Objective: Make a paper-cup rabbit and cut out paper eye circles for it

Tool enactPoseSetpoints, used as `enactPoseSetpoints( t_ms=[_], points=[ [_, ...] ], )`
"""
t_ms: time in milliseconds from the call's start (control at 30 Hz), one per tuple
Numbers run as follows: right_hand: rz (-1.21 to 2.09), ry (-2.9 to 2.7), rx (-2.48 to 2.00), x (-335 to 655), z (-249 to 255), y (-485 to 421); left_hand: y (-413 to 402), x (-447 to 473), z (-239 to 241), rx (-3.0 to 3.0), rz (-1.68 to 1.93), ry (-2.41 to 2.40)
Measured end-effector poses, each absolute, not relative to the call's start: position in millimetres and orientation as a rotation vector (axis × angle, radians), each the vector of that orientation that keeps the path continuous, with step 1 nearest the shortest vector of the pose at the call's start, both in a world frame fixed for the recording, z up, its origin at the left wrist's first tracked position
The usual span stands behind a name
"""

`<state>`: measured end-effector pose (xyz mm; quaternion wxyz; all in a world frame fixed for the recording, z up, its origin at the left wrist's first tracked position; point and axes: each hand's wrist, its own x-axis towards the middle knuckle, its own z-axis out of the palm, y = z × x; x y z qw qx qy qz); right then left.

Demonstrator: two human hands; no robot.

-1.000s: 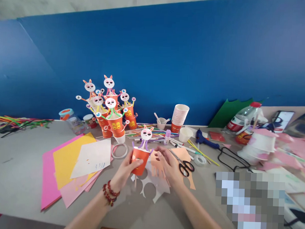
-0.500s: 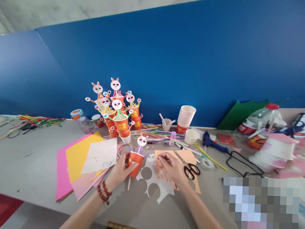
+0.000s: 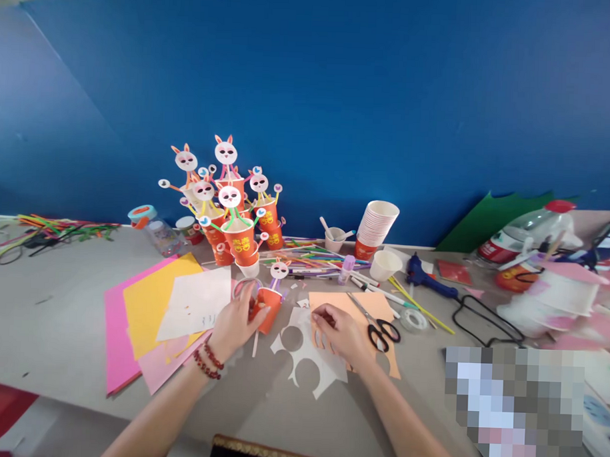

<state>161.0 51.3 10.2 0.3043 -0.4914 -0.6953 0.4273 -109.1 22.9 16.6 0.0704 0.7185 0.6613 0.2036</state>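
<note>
My left hand (image 3: 237, 325), with a beaded bracelet at its wrist, grips a red paper cup (image 3: 270, 315) low over the table. A white rabbit face (image 3: 279, 270) rises from the cup on purple stems, and a thin stick (image 3: 255, 344) hangs below. Thumb and fingers of my right hand (image 3: 342, 331) are pinched together above orange paper (image 3: 327, 300); anything between them is too small to make out. White paper with round cut-outs (image 3: 301, 343) lies between the hands. Just right of my right hand are black-handled scissors (image 3: 380, 331).
Several finished rabbit cups (image 3: 243, 242) stand stacked behind my left hand. Coloured sheets (image 3: 116, 332) lie at left. Further back are pipe cleaners, markers, a glue stick (image 3: 347, 268) and a cup stack (image 3: 378, 224). A blue glue gun (image 3: 428, 279) with a black cord lies right.
The red cup in my left hand has shifted slightly up and to the left in view. My right hand stays pinched in nearly the same place. The camera view has tilted down a little.
</note>
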Motion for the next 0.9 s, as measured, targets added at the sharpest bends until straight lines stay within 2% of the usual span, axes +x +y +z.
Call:
enactPoseSetpoints(
  t_ms=[233, 300, 433, 633, 767, 900],
  points=[
    [1.115, -1.845, -1.267, 162, 13, 51, 14, -106, 32, 2.422, 0.894, 1.978],
    [1.13, -1.813, -1.244, 163, 13, 52, 0, -96, 33, 2.585, 0.859, 1.751],
    [1.08, -1.785, -1.252, 166, 11, 56, -26, -79, 23, 2.821, 0.505, 1.3],
    [1.042, -1.84, -1.278, 178, 34, 56, -27, -75, 12, 2.793, 0.334, 1.41],
    [0.943, -1.895, -1.323, 197, 55, 51, -21, -75, 15, 2.752, 0.399, 1.371],
    [0.905, -1.864, -1.421, 219, 52, 43, -16, -79, 21, 2.73, 0.535, 1.362]
  ],
)
